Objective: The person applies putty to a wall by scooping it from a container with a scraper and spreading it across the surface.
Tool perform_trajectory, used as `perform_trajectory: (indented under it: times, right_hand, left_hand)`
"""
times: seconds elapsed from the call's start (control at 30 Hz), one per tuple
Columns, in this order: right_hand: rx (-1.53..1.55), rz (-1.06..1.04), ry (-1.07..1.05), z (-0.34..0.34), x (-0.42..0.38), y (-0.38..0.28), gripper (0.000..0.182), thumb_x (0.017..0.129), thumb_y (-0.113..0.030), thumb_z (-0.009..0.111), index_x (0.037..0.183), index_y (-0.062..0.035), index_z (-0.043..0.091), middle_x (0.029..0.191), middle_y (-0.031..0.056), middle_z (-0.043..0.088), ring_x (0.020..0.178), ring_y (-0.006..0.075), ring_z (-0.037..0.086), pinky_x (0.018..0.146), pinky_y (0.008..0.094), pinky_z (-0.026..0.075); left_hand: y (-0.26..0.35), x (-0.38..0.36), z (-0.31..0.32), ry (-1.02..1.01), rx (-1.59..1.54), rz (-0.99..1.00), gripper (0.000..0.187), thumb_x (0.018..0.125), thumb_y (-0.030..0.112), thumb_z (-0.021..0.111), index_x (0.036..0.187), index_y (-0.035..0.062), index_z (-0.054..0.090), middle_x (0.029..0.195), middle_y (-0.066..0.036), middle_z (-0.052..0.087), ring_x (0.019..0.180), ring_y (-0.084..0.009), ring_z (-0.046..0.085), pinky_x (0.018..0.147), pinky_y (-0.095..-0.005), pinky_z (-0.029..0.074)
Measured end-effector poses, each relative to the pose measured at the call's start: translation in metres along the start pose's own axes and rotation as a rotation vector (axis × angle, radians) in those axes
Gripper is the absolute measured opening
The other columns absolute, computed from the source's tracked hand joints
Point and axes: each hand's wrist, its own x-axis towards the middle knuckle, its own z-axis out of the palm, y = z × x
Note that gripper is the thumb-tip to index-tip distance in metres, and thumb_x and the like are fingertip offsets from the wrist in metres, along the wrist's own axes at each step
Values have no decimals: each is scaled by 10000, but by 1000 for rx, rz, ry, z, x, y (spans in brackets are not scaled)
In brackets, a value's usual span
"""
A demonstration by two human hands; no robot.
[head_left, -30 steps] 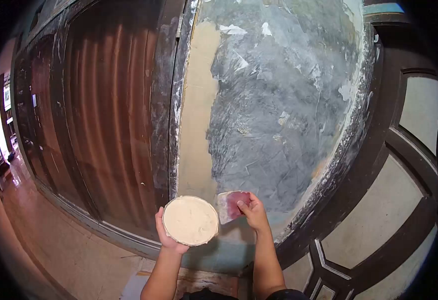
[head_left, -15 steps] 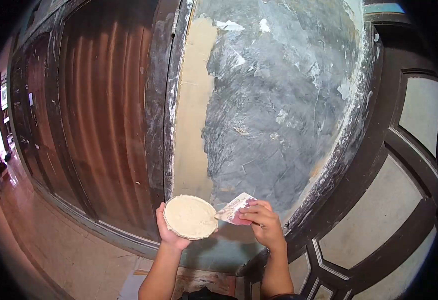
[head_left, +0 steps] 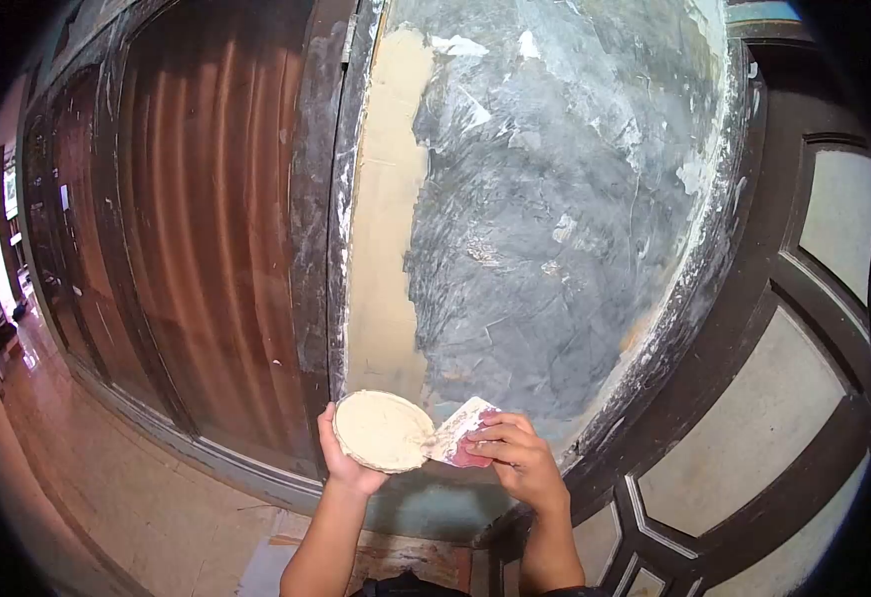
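Note:
My left hand (head_left: 348, 468) is wrapped round the side of a round tub (head_left: 384, 469) filled near its rim with cream-coloured putty (head_left: 381, 428). In my right hand (head_left: 527, 458) I grip a reddish putty scraper (head_left: 463, 438), its face smeared with pale putty. The scraper's lower left corner meets the tub's right rim, where the putty surface looks disturbed. Behind both hands rises a grey wall (head_left: 535, 239), patchy with white marks. A smooth band of beige putty (head_left: 384, 219) runs down the wall's left edge.
Left of the wall stands a dark wooden frame (head_left: 311, 219) with glass and a brown curtain (head_left: 207, 249) behind it. On the right is a dark panelled door (head_left: 714, 398) with pale panels. Tiled floor (head_left: 157, 497) lies below left.
The scraper has turned slightly more upright and shifted a little down at the tub's edge. The putty near that rim now shows a rougher mark. The view has shifted slightly.

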Motion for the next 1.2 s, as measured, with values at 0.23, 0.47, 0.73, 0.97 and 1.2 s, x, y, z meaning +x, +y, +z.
perform_trajectory:
  times: [0.23,0.47,0.73,0.97,1.2]
  right_hand:
    - [57,20,4,-2,-3,-5,428,748,154,694,1071,-95,822,1163,55,768,1192,321,643,1047,418,520]
    - [83,8,96,5,-3,-3,412,740,157,688,1051,-78,823,1110,70,785,1130,321,672,1004,415,539]
    - [32,106,264,26,10,0,268,764,142,724,985,5,792,976,121,791,916,278,717,887,369,540]
    - [25,200,336,1,61,21,120,945,19,679,1063,21,701,987,156,720,882,277,703,814,353,547]
    - [-84,103,242,-9,167,66,372,926,-185,753,1231,-10,632,1111,199,697,1018,374,679,900,449,519]
  left_hand:
    - [-4,5,11,15,-11,43,763,994,675,361,1405,79,600,1379,-177,655,1241,-402,645,1058,-596,521]
    - [-4,12,-1,-11,-21,54,740,998,665,377,1387,84,619,1362,-153,668,1225,-380,651,1044,-564,532]
    - [2,-8,-21,-58,-91,96,799,977,706,407,1452,86,576,1452,-183,608,1289,-435,606,1046,-634,524]
    - [-1,-44,-45,-56,-59,140,815,974,716,404,1480,94,548,1474,-164,592,1296,-416,608,1050,-618,528]
    - [14,-35,-83,93,-67,244,810,975,714,397,1480,100,553,1457,-173,600,1289,-427,608,1025,-656,533]
